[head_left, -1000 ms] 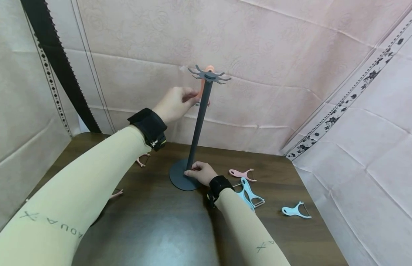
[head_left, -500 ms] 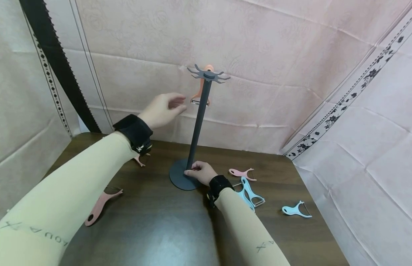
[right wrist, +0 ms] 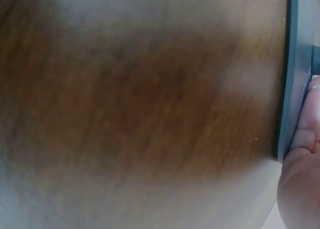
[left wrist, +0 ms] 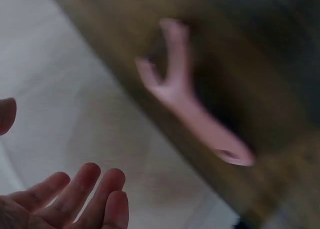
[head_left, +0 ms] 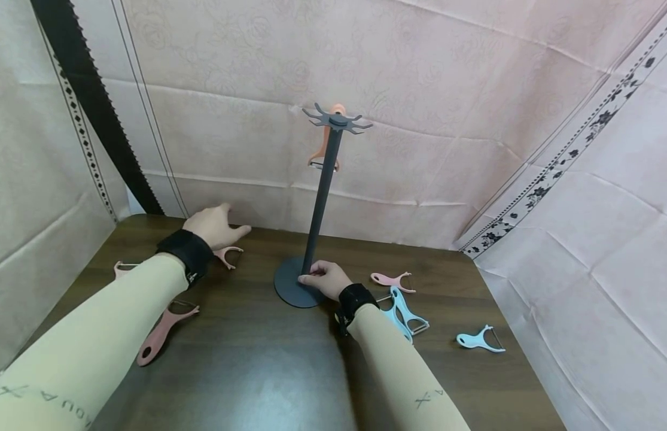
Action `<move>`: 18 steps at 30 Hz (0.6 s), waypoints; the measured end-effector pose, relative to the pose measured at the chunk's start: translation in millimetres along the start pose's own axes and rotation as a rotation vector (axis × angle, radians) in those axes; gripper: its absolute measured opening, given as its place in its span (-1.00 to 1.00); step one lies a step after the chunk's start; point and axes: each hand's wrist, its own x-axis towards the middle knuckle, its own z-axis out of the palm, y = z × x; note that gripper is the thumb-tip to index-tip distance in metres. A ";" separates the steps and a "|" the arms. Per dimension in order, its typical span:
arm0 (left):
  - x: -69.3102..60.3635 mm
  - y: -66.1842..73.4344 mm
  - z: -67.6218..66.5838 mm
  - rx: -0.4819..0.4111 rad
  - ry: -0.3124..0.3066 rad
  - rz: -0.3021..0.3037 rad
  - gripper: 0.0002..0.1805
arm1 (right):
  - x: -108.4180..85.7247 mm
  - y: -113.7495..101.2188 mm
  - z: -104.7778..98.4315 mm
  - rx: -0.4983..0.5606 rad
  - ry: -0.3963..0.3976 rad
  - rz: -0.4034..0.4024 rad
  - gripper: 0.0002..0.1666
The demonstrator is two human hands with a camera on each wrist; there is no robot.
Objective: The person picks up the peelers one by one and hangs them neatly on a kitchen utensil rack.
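Note:
My left hand (head_left: 210,227) is held with spread fingers over the back left of the table, holding nothing. A pink Y-shaped peeler (head_left: 225,256) lies beside it, partly hidden by the hand and wristband. The left wrist view shows a blurred pink peeler (left wrist: 187,101) near the table edge, apart from the fingers (left wrist: 75,194). My right hand (head_left: 328,280) grips the foot of a dark grey stand's pole (head_left: 321,203), just above its round base (head_left: 290,281). From the stand's hooked top (head_left: 338,121) hangs an orange peeler (head_left: 325,143), partly behind the pole.
Two more pink peelers lie at left: one nearer the front (head_left: 158,338), one mostly hidden behind the left forearm (head_left: 119,269). At right are a pink peeler (head_left: 389,280), overlapping light blue peelers (head_left: 400,308) and a separate light blue peeler (head_left: 473,341). Cloth walls surround the table (head_left: 247,353).
My left hand has let go of the orange peeler, leaving it hanging on the stand, and has moved left and down toward the pink peelers. The right hand has stayed at the stand's foot.

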 end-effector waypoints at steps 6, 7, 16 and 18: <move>-1.3 -27.5 19.3 0.146 -0.074 0.015 -0.21 | -4.1 -4.3 -0.7 0.003 -0.001 -0.013 -0.70; -2.5 -29.4 22.0 0.164 -0.078 0.022 -0.23 | -4.2 -4.2 -0.5 0.003 -0.001 -0.013 -0.70; -17.7 -29.4 34.1 0.272 -0.058 0.101 -0.56 | -1.5 -0.6 0.2 0.014 0.001 -0.004 -0.72; -20.0 -28.8 34.9 0.285 -0.060 0.114 -0.61 | -1.8 -0.6 0.0 0.014 0.001 -0.002 -0.72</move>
